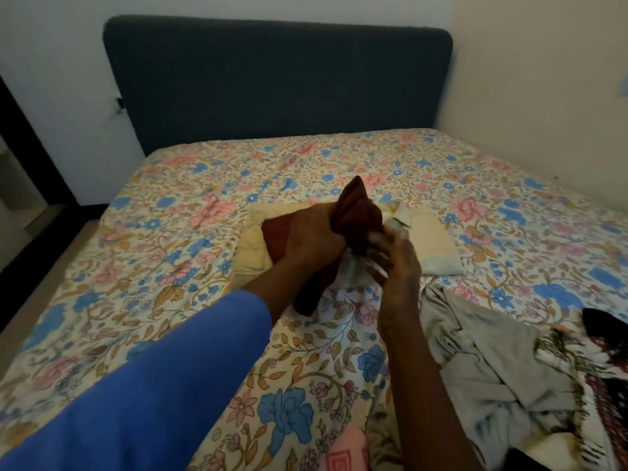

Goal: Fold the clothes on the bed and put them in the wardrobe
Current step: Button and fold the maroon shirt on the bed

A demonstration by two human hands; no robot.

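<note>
Over the bed (170, 232), left hand (312, 236) fisted round red cloth (356, 212), right hand (394, 256) just beside it, blurred, grip unclear

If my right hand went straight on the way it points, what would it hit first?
Probably the red cloth gripped by your left hand; the right hand is blurred, so it may already touch it.

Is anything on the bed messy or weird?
Yes, a little. A grey garment lies crumpled on the right of the bed, next to a bunched black-patterned cloth, both unfolded. The left hand grips a dark red cloth in a wad; the right hand beside it is blurred. Nothing looks torn or spilled.
</note>
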